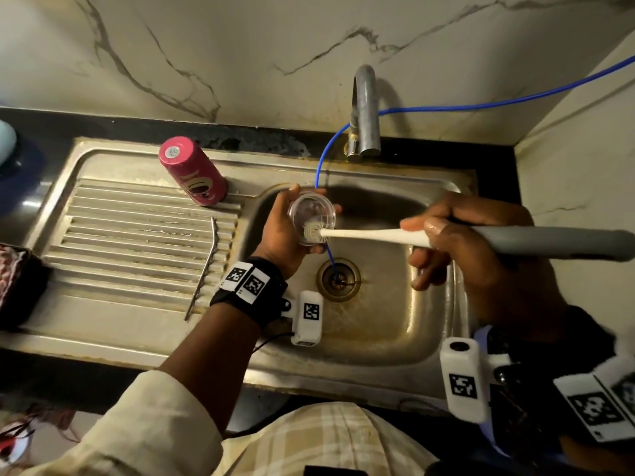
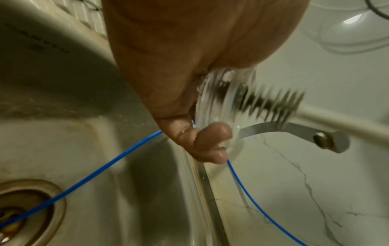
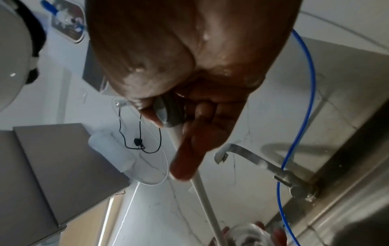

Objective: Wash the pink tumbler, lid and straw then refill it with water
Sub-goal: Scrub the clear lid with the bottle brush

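gripping the clear lid [image 1: 311, 214], left hand [image 1: 282, 231] half hides it; right hand [image 1: 481, 242] grasps blurred brush [image 1: 360, 232]

You see a brushed, stained stainless-steel sink [image 1: 405, 324], a glossy pink tumbler [image 1: 194, 173], a clear glossy plastic lid [image 1: 311, 214], a matt metal straw [image 1: 204, 269], and a white-bristled brush [image 1: 343, 232] with a smooth plastic handle.

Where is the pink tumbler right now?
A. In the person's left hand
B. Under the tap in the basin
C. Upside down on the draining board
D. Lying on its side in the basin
C: the pink tumbler stands mouth-down on the ribbed draining board, while the left hand holds the clear lid.
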`<state>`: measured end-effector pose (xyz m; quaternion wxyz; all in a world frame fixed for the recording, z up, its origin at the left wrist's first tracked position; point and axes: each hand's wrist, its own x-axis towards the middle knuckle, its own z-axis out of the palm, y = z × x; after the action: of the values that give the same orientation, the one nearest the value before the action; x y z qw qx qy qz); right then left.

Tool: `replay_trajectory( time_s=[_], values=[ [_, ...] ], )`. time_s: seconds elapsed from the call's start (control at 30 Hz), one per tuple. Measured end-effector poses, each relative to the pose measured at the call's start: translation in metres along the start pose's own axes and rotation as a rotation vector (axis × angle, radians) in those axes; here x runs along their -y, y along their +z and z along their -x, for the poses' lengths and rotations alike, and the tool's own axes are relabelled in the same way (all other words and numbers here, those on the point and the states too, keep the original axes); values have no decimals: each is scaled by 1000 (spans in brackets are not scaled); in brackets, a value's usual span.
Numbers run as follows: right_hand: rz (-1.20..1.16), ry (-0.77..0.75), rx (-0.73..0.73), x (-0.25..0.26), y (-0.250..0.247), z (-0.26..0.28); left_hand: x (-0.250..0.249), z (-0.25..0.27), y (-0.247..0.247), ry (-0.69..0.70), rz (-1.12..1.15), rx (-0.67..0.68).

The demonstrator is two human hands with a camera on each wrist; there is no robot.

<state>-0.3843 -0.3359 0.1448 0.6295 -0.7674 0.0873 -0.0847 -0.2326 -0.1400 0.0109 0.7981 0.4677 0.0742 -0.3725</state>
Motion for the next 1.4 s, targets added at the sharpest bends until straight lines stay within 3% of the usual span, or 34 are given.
replay_trajectory(
  time_s=[0.17, 0.33, 0.53, 0.7, 0.87, 1.03, 1.17, 1.3, 1.4],
  values=[
    [49, -40, -123, -10, 7, -2, 0, 0, 4, -5, -6, 11],
    [-18, 1, 5, -6, 2, 0, 2, 1, 3, 1, -20, -40],
    [22, -53, -170, -17, 15, 4, -2, -2, 7, -27, 31, 45],
    [-49, 15, -43, -16, 8, 9, -6, -4, 3, -35, 65, 37],
    [3, -18, -136, -16, -3, 0, -3, -5, 4, -15, 16, 38],
    [-25, -8, 14, -19, 2, 7, -3, -3, 2, -44, 32, 16],
    [-13, -6, -80, -19, -4, -1, 4, 2, 2, -15, -60, -2],
    [-36, -22, 29, -16, -1, -1, -1, 1, 4, -55, 11, 29],
    [11, -51, -15, -18, -3, -5, 0, -1, 2, -57, -19, 27]
  ],
)
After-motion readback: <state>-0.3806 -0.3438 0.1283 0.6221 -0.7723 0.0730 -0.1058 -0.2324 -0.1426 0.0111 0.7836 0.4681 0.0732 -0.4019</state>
